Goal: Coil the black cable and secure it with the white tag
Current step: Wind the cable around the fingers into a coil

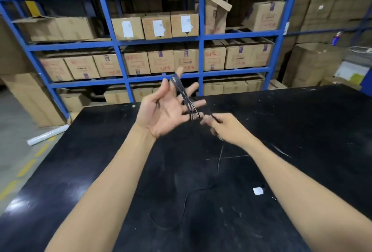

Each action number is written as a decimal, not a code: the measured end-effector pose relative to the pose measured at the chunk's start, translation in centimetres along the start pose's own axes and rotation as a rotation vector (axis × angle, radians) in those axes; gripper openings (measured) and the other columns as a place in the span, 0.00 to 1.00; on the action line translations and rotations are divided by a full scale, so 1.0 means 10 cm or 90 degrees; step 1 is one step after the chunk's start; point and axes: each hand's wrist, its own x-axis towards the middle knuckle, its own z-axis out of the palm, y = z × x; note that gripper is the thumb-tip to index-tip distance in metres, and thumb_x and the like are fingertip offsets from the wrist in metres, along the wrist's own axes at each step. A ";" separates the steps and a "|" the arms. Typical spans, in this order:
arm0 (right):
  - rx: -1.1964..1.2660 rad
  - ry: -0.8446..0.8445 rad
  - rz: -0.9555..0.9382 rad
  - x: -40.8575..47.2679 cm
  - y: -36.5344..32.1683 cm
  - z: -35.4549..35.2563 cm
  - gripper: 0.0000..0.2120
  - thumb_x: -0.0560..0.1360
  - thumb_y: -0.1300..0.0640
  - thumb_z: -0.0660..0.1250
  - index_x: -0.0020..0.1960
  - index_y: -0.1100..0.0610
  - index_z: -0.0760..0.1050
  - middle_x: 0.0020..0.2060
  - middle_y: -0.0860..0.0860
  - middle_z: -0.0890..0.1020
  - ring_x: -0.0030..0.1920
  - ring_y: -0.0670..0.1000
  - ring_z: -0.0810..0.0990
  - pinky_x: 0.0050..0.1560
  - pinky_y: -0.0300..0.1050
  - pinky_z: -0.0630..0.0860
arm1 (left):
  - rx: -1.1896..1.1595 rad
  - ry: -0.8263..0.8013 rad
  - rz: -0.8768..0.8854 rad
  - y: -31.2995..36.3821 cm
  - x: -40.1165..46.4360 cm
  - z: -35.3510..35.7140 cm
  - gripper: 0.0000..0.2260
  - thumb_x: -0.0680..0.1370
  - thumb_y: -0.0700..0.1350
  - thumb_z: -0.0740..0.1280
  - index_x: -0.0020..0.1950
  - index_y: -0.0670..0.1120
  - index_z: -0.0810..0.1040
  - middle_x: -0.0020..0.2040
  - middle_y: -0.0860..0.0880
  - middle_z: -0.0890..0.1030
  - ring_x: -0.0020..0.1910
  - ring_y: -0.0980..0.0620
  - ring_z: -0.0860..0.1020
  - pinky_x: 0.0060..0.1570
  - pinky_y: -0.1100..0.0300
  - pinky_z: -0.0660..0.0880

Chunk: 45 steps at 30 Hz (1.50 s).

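Black worktop (302,123), blue shelving (201,40) of cartons behind.
I see black cable (186,99) looped over my spread left hand (167,111) at frame centre; right hand (223,127) pinches its strand; white tag (258,191) lies lower right.

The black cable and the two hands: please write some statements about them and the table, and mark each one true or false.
1. The black cable is looped around the spread fingers of the left hand. True.
2. The right hand is open and holds nothing. False: it pinches the cable beside the left hand.
3. The white tag is already wrapped around the coil. False: it lies on the black table, near the right forearm.
4. Part of the cable trails loose on the table. True.
5. Blue shelves behind the table hold cardboard boxes. True.
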 end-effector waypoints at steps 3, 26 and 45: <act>-0.018 -0.056 -0.007 -0.25 0.17 0.20 0.17 0.78 0.38 0.66 0.43 0.50 0.83 0.26 0.44 0.74 0.27 0.42 0.70 0.35 0.43 0.73 | 0.031 0.147 0.155 0.30 0.04 0.00 0.17 0.83 0.56 0.55 0.67 0.56 0.77 0.72 0.40 0.66 0.74 0.29 0.59 0.63 0.30 0.67; 0.008 -0.043 -0.099 -0.23 -0.02 0.15 0.07 0.80 0.46 0.68 0.51 0.45 0.84 0.31 0.40 0.80 0.29 0.40 0.74 0.35 0.35 0.71 | 0.020 0.021 0.100 0.28 0.06 0.11 0.21 0.84 0.55 0.54 0.77 0.56 0.63 0.80 0.41 0.58 0.69 0.33 0.72 0.71 0.30 0.57; 0.007 0.025 -0.131 0.13 -0.25 -0.27 0.11 0.80 0.49 0.66 0.50 0.36 0.85 0.47 0.38 0.87 0.50 0.38 0.84 0.53 0.45 0.79 | 0.031 -0.115 -0.160 -0.20 -0.01 0.09 0.24 0.83 0.56 0.53 0.80 0.57 0.56 0.82 0.46 0.53 0.78 0.32 0.50 0.73 0.30 0.45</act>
